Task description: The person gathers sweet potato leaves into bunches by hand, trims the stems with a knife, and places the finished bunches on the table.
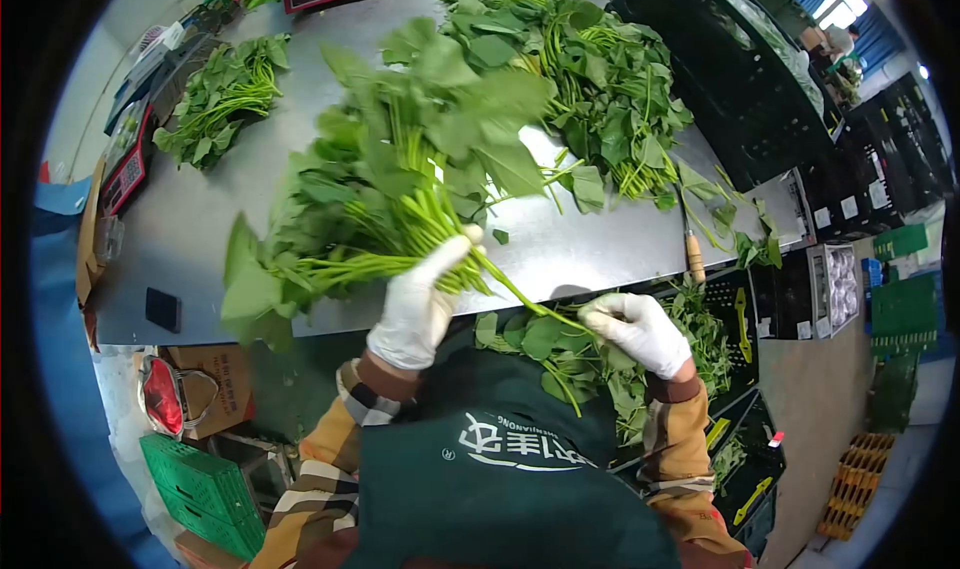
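White-gloved left hand clamps its fingers around a bunch of long-stemmed green leafy vegetables. White-gloved right hand pinches one green stem. The white lettering on the dark green apron is unreadable.

Perhaps a knife, black crate, green crate.

Held aloft: leafy green bunch, stems gathered

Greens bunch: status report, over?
Left hand gripping greens bunch at stems. Right hand pinching one stem. Loose pile on table behind.
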Tool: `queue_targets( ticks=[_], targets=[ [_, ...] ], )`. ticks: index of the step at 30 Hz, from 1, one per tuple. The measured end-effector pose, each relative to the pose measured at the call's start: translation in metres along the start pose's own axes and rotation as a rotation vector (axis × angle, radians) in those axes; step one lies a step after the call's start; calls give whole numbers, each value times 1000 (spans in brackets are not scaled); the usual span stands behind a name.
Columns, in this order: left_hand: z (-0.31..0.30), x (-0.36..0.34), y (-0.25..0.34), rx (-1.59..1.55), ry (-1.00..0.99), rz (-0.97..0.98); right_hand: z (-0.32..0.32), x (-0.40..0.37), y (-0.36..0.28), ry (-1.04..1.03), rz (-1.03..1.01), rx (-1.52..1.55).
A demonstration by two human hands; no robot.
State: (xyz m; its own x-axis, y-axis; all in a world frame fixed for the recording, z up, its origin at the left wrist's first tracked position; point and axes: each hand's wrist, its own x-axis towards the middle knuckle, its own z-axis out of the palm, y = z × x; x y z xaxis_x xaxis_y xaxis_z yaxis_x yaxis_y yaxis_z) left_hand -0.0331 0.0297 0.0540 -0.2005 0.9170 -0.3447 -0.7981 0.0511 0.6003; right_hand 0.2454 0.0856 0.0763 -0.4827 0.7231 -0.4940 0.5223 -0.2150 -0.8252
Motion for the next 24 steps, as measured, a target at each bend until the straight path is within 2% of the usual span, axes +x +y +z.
queue_targets(
  ticks=[2,4,5,6,8,10,13,16,17,20,22,24],
  targets=[
    [-4,12,11,-70,0,92,-30,-9,31,89,-45,52],
    [-7,22,16,-204,3,121,-67,-1,75,467,-157,-85],
    [-7,24,17,-201,-12,122,-82,0,70,619,-234,-177],
    [-4,26,17,-195,-32,123,-102,17,101,812,-215,-32],
    [5,25,14,-206,46,71,-133,41,131,1183,-261,-613],
    [17,19,10,-201,88,11,-141,60,146,1019,-51,-260],
    [29,17,7,-162,80,-21,-136,77,173,1202,-213,-610],
    [37,25,3,-155,54,-21,-134,68,192,892,-146,85],
    [39,33,-1,-152,33,-21,-109,44,155,854,-110,353],
    [56,49,-18,-131,-39,-37,-54,4,102,927,-244,553],
    [79,48,-34,-104,-57,-81,-12,-9,74,994,-388,513],
    [96,50,-54,-120,-82,-130,18,-24,52,977,-457,201]
  ],
)
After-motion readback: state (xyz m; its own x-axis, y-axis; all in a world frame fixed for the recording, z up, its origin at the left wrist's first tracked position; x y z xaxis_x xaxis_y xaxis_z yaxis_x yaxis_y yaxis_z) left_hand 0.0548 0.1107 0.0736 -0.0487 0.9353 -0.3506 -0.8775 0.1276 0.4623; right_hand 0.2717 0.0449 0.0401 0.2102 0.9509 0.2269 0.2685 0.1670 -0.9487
